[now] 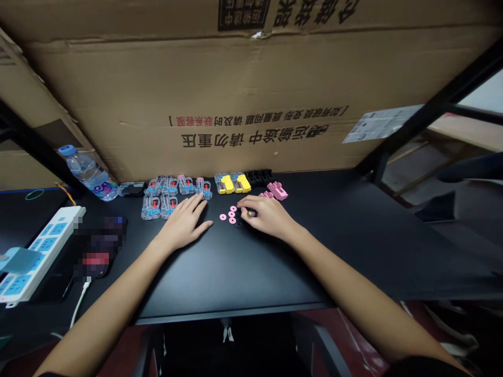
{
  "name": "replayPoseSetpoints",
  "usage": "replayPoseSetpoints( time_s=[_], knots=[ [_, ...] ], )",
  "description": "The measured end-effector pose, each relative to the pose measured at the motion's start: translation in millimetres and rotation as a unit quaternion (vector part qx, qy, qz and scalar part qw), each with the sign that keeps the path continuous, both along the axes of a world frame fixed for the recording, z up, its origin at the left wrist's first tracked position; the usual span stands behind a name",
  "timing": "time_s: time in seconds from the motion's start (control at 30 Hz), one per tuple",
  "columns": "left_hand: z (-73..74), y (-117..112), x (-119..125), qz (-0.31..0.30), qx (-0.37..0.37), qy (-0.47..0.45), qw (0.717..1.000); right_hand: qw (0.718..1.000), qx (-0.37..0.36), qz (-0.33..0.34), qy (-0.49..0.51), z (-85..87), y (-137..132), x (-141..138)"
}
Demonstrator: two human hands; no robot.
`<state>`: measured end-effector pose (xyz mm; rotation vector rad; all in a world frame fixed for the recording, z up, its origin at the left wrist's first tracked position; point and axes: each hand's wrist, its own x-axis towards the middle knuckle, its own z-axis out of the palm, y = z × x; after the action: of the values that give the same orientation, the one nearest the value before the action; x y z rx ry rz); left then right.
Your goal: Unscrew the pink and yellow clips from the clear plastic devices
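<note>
My left hand [183,224] lies flat on the black table, fingers apart and holding nothing. Its fingertips reach toward clear plastic cases [168,205] with blue and red parts inside. My right hand [269,215] is curled, thumb and index finger together; a small dark thing with a brassy end [252,213] shows under the fingers, and its kind is unclear. Just left of these fingers lie several pink rings [232,214] and some small black rings [238,222], partly covered. Pink plastic parts [277,191] sit beyond the right hand.
Two clear cases with yellow parts [233,183] and a row of black parts [259,176] stand before a cardboard wall [236,78]. At left are a water bottle [89,173], a power strip [41,251] and a blurred-out device with a white cable [80,301].
</note>
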<state>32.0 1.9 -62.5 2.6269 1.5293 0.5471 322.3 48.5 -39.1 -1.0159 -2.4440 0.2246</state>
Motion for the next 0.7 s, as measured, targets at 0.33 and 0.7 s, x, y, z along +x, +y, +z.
replayPoseSetpoints(
  time_s=[0.33,0.7],
  knots=[
    [10.2,-4,3,-0.023,0.01,0.002,1.0,0.996,-0.025,0.077,-0.022,-8.7,-9,-8],
    [10.2,-8,11,-0.08,0.009,0.02,0.997,0.988,-0.01,-0.075,-0.132,-10.1,13,-24]
  ],
)
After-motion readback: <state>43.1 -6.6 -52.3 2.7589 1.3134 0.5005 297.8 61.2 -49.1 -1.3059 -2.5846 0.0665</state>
